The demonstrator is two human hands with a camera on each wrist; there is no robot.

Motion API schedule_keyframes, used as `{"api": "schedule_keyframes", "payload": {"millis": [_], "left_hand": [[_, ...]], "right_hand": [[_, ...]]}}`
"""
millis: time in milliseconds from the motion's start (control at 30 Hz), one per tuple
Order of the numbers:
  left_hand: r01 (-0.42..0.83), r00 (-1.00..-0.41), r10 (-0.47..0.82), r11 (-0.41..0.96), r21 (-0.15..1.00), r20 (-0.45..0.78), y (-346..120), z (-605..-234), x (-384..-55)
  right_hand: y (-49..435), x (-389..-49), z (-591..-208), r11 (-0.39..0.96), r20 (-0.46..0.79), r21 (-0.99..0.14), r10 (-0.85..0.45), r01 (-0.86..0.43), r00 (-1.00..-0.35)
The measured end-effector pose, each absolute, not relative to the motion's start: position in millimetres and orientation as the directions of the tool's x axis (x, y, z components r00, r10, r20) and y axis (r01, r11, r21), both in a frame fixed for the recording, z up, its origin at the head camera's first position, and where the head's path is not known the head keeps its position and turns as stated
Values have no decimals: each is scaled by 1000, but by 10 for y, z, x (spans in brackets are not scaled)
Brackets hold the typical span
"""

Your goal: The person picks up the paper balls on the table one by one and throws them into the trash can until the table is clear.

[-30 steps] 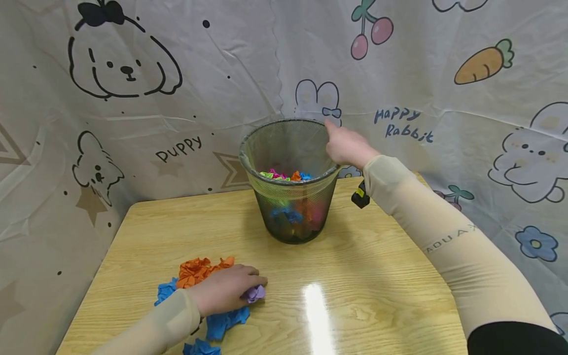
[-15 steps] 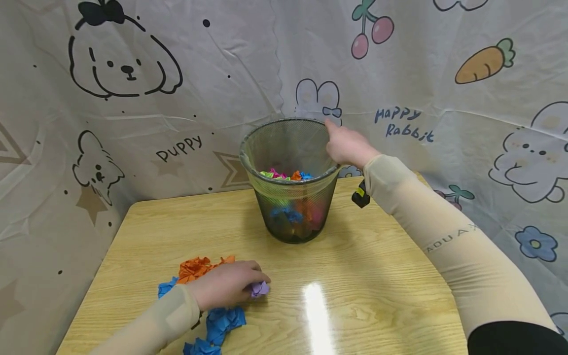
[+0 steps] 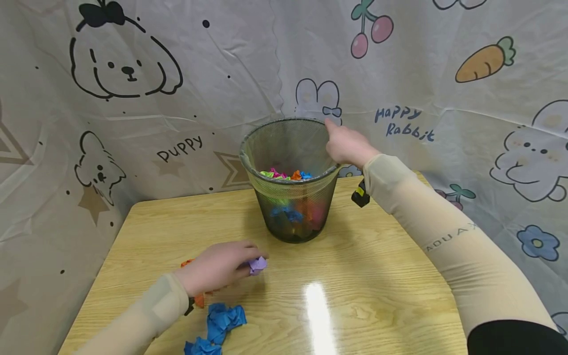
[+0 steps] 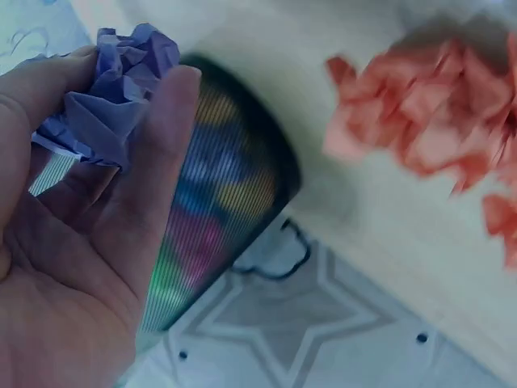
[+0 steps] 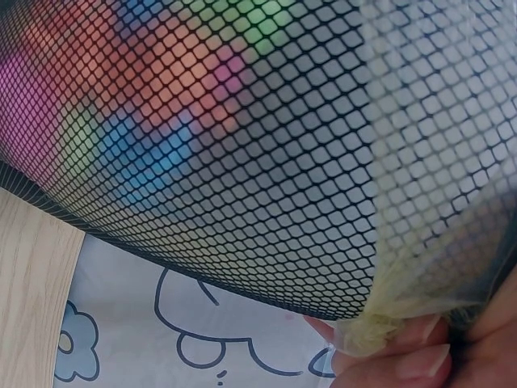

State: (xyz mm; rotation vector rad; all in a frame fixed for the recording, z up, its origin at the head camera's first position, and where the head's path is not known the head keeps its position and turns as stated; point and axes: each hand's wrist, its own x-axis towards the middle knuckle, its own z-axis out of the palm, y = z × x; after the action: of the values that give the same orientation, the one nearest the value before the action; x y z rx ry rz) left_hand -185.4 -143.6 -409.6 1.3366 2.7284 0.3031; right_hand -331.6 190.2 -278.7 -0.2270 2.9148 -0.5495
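Between the thumb and fingers of my left hand [image 3: 219,266] is a crumpled ball of purple paper [image 3: 258,266], held above the table in front of the bin. The left wrist view shows the same purple ball [image 4: 121,97] pinched near the fingertips. At the back of the table stands a black mesh wastebasket [image 3: 296,212] with coloured paper balls inside. My right hand [image 3: 350,147] grips its rim on the right side. In the right wrist view, fingers [image 5: 412,360] curl at the rim by a bunched, yellowish clear liner [image 5: 371,327].
Two crumpled blue papers [image 3: 222,320] lie near the table's front. Orange crumpled paper [image 4: 428,109] lies under and beside my left wrist, partly hidden in the head view. A printed cloth [image 3: 177,113] hangs behind the wooden table [image 3: 368,276].
My left hand has lifted the purple paper ball off the spot by the blue papers and moved it toward the bin. The right hand stays on the rim.
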Motion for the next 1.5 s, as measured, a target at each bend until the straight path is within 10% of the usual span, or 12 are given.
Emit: {"api": "schedule_keyframes", "payload": {"millis": [767,1500], "left_hand": [[835,-543,733,522,174,409,-1477,-2971,-2198],[768,-631,642,598,231,435,-1146,-2491,-2649]], "right_hand": [[1890,-3317,-2789,919,-126,-375,-181,-122,-975],[1893,-3329,-2806,919,-115,-375,-176,-122,-978]]}}
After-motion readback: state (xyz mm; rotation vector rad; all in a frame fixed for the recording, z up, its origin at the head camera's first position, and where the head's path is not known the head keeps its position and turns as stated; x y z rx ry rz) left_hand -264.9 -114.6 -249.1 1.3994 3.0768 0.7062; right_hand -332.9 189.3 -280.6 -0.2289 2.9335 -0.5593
